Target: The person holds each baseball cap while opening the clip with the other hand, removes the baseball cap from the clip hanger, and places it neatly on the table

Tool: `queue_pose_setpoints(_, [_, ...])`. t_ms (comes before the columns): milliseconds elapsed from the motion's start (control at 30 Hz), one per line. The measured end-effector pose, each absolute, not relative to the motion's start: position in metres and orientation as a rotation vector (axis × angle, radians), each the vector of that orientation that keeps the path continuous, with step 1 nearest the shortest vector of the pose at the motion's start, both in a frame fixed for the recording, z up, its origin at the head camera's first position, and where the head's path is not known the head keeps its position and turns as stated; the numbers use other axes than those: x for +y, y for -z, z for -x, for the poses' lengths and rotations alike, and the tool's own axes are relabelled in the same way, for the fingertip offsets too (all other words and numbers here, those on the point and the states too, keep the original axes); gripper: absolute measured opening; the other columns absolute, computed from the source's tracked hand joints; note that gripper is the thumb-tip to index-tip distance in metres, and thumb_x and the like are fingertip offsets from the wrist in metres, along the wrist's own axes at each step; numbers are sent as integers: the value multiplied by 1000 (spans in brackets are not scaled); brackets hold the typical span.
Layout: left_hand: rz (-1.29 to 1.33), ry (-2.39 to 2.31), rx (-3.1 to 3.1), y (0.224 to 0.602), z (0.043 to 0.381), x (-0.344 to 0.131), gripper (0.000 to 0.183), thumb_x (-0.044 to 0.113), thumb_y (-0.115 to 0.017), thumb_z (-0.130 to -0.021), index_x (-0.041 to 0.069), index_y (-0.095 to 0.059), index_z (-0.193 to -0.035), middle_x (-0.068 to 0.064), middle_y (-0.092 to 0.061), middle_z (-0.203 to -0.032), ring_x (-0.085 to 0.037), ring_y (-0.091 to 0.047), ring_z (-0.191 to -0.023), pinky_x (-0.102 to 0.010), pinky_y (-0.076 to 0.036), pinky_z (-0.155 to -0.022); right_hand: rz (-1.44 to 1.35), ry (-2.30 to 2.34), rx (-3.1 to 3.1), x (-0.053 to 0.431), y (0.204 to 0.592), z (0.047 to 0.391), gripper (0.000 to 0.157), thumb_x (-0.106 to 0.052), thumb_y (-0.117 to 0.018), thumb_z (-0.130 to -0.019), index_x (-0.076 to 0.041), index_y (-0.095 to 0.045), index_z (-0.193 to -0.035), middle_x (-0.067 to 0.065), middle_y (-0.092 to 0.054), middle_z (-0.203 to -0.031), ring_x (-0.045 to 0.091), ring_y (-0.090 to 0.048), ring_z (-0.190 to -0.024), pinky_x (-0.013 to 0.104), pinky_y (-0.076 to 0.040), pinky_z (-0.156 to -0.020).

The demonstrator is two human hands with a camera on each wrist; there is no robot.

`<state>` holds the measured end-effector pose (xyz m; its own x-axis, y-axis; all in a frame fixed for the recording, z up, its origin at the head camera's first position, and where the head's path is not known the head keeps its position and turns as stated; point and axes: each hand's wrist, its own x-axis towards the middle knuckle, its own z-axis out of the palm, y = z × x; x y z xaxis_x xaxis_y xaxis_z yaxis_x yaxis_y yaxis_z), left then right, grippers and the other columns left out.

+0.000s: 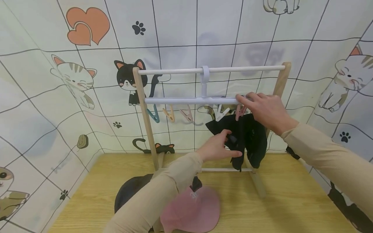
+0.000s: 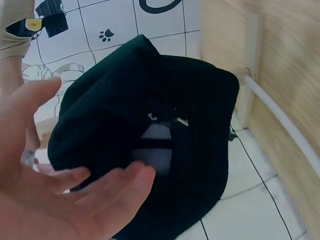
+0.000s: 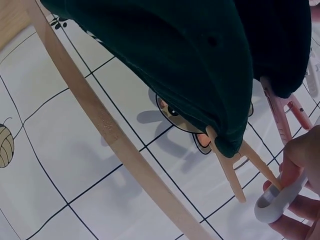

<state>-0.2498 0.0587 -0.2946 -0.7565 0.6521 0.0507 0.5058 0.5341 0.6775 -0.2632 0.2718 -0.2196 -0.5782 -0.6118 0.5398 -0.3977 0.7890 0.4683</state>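
No text is legible, the mark (image 1: 193, 195) on the pink cap (image 1: 192, 210) blurred.

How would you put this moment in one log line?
Left hand: near dark cap | dark cap: pegged to white hanger | right hand: grips white hanger | pink cap: on table

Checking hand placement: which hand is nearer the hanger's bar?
Right. The right hand grips the hanger's bar near one end; the left hand is below, by the hanging cap.

the green cap (image 3: 195, 65) runs off the right wrist view's top; a sleeve (image 1: 154, 197) partly hides a dark item (image 1: 126, 191).
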Motion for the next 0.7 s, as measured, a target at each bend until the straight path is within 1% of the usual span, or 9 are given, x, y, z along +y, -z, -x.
queue_pose_setpoints(133, [-938,-1052,2603,293,251,75,82,43,-73,-84,8,-33,-147,-11,-50,-138,-18,-53,-119,-29,-44,-94,-727,398,-2264,272,220,261,62,6,-71,-79,-15,-45,-131,19,-61,-108,38,-66,-81,45,-50,-47])
queue_pose_setpoints(333, [-845,-1149,2585,292,257,90,81,43,-73,-83,7,-34,-145,-11,-52,-137,-18,-56,-115,-31,-46,-92,-714,393,-2276,272,221,262,60,6,-71,-79,-14,-46,-131,19,-61,-108,39,-65,-84,48,-51,-50])
queue_pose_setpoints(433, [-784,-1219,2556,291,260,94,80,39,-74,-83,7,-34,-144,-10,-50,-138,-19,-55,-117,-32,-46,-93,-713,385,-2278,271,222,263,59,6,-71,-80,-14,-47,-130,19,-61,-108,38,-66,-83,48,-51,-50])
queue_pose_setpoints(567, [-724,-1271,2544,290,263,100,73,28,-75,-84,6,-37,-142,-10,-51,-138,-21,-54,-119,-33,-45,-94,-708,384,-2280,270,222,264,60,6,-71,-80,-15,-46,-130,19,-61,-107,38,-66,-82,49,-51,-51])
queue_pose_setpoints(700, [-719,-1264,2549,289,267,103,61,10,-65,-90,6,-36,-144,-10,-50,-139,-20,-53,-121,-30,-44,-95,-711,356,-2284,271,224,264,60,7,-70,-80,-15,-46,-130,19,-61,-107,38,-65,-79,46,-51,-48])
